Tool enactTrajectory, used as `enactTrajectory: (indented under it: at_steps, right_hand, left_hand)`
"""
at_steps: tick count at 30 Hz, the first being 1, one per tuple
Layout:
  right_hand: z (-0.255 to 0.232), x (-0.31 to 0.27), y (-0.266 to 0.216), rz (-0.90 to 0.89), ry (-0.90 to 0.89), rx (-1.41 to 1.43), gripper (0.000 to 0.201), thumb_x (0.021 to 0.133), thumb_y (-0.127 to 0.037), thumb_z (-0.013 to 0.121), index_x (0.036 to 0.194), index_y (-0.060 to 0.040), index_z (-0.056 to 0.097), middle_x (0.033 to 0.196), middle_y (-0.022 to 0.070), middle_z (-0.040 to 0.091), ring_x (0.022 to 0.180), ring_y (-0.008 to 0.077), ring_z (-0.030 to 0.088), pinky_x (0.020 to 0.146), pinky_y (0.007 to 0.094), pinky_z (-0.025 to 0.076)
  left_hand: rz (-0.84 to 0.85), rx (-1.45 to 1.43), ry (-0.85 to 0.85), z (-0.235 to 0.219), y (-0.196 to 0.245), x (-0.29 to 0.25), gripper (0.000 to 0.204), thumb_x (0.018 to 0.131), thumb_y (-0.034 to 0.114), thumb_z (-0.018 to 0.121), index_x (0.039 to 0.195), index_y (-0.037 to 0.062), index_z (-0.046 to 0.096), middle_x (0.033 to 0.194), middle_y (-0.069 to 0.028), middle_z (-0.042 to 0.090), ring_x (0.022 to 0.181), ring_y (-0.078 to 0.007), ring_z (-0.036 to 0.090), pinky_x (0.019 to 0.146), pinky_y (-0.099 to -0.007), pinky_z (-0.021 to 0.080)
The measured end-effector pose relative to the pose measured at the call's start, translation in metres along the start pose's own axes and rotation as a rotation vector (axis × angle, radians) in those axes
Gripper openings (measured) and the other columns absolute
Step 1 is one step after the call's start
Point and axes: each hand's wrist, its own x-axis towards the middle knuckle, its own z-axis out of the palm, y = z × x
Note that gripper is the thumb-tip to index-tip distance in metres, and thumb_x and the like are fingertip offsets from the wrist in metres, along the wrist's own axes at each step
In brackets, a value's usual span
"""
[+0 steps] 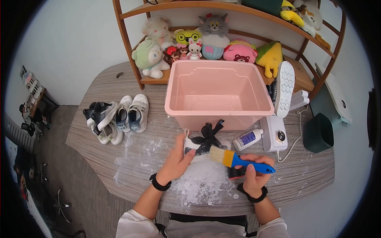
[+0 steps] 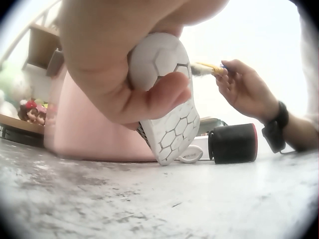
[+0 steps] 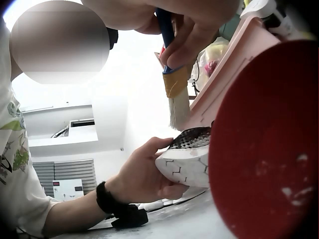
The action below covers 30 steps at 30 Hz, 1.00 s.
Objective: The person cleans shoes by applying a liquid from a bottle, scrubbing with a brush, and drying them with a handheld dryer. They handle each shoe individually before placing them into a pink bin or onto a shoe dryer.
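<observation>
SHOE POSN: shoe (image 1: 203, 149) lies at approx. 2 o'clock from your L hand (image 1: 175, 163); L hand is nearer.
SHOE AXIS: heel at your L fingers, length runs twd. approx. 3 o'clock; toe partly hidden behind brush (image 1: 242, 161).
L HAND: closed on heel end; thumb on near side, fingers curled round it.
R HAND: R hand (image 1: 257, 173) grips brush handle, fingers curled, thumb opp.
BRUSH AXIS: bristles pt. twd. 9–10 o'clock, handle end twd. 3–4 o'clock.
BRUSH/SHOE: bristle tips close to shoe's upper; contact n/c, cannot tell.
ADJ. ITEMS: pink bin (image 1: 220, 121) at 12–1 o'clock from shoe; bottle (image 1: 248, 139) at 2–3 o'clock; blk. cylinder (image 2: 233, 144) near R hand; wht. powder (image 1: 197, 186) on tabletop (image 1: 293, 174), approx. 6 o'clock.
</observation>
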Motion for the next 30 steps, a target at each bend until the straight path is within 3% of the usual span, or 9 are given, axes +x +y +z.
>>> enactTrajectory:
  at_steps: [1,3,6,9,13,19,21,28,30]
  right_hand:
    - [0.002,0.0,0.0,0.006,-0.01,0.051,0.032,0.1,0.004,0.058,0.121,-0.0039,0.035,0.118,0.0303,0.066,0.088,0.0295,0.073,0.083,0.0422,0.062]
    - [0.008,-0.004,0.001,0.016,-0.065,0.078,0.032,0.1,0.005,0.058,0.122,-0.0036,0.036,0.12,0.0311,0.066,0.091,0.031,0.073,0.085,0.0434,0.062]
    - [0.018,-0.009,-0.001,0.061,-0.116,0.095,0.032,0.1,0.006,0.057,0.123,-0.0029,0.038,0.122,0.032,0.065,0.097,0.0326,0.073,0.088,0.0447,0.061]
    - [0.016,-0.008,0.001,0.108,-0.09,0.084,0.032,0.1,0.007,0.057,0.124,-0.0024,0.039,0.123,0.0312,0.065,0.099,0.0314,0.073,0.089,0.0431,0.061]
    - [0.016,-0.003,0.0,0.172,0.04,-0.014,0.026,0.101,0.001,0.058,0.121,-0.0032,0.041,0.117,0.0276,0.068,0.087,0.0253,0.072,0.083,0.0373,0.06]
    - [0.006,0.004,0.006,0.194,0.141,-0.019,0.028,0.1,0.007,0.056,0.121,-0.0027,0.041,0.116,0.0256,0.067,0.09,0.0241,0.071,0.081,0.0356,0.062]
    - [0.003,0.002,0.007,0.158,0.119,0.002,0.028,0.1,0.007,0.056,0.121,-0.0029,0.041,0.116,0.0258,0.067,0.09,0.0245,0.071,0.082,0.0363,0.062]
    - [0.014,-0.003,0.004,0.109,0.008,0.071,0.028,0.099,0.007,0.056,0.121,-0.0033,0.041,0.117,0.0257,0.066,0.089,0.0251,0.071,0.084,0.0372,0.061]
    - [0.011,-0.001,0.005,0.141,0.052,0.035,0.028,0.099,0.007,0.056,0.121,-0.0033,0.041,0.116,0.0257,0.067,0.089,0.025,0.071,0.083,0.0371,0.061]
  left_hand:
    - [0.0,0.0,0.001,0.001,0.003,-0.001,0.06,0.104,0.015,0.055,0.155,0.0062,0.026,0.123,-0.0148,0.057,0.083,-0.0132,0.059,0.061,-0.0265,0.054]
    - [0.041,-0.003,0.015,0.005,0.006,-0.001,0.055,0.108,0.023,0.051,0.153,0.0025,0.027,0.101,-0.0158,0.06,0.071,-0.0189,0.061,0.063,-0.0351,0.051]
    - [0.038,0.059,-0.039,0.005,0.009,-0.002,0.049,0.109,0.026,0.048,0.148,0.002,0.03,0.096,-0.0152,0.062,0.07,-0.0194,0.061,0.065,-0.0354,0.052]
    - [-0.027,-0.01,-0.052,0.005,0.008,-0.003,0.047,0.11,0.023,0.046,0.151,0.0046,0.031,0.109,-0.011,0.057,0.082,-0.011,0.055,0.07,-0.0268,0.049]
    - [0.033,0.041,-0.036,0.007,-0.001,-0.001,0.049,0.11,0.025,0.048,0.151,0.0048,0.031,0.108,-0.0099,0.057,0.083,-0.0109,0.055,0.068,-0.0267,0.05]
    - [0.131,0.063,-0.008,0.006,-0.007,0.002,0.052,0.108,0.026,0.054,0.15,0.0056,0.032,0.106,-0.0086,0.058,0.081,-0.0111,0.056,0.065,-0.0266,0.051]
    - [0.044,0.0,-0.016,0.006,0.003,0.0,0.051,0.106,0.021,0.058,0.145,-0.0016,0.034,0.125,-0.0239,0.057,0.113,-0.0302,0.058,0.101,-0.0406,0.045]
    - [0.109,0.061,-0.018,0.007,0.001,0.001,0.052,0.105,0.02,0.06,0.145,-0.0013,0.034,0.124,-0.0256,0.058,0.114,-0.0331,0.06,0.1,-0.0414,0.046]
    - [0.161,0.1,0.01,0.007,-0.006,0.002,0.05,0.106,0.019,0.058,0.147,0.0034,0.035,0.109,-0.0109,0.059,0.081,-0.0126,0.055,0.072,-0.0274,0.048]
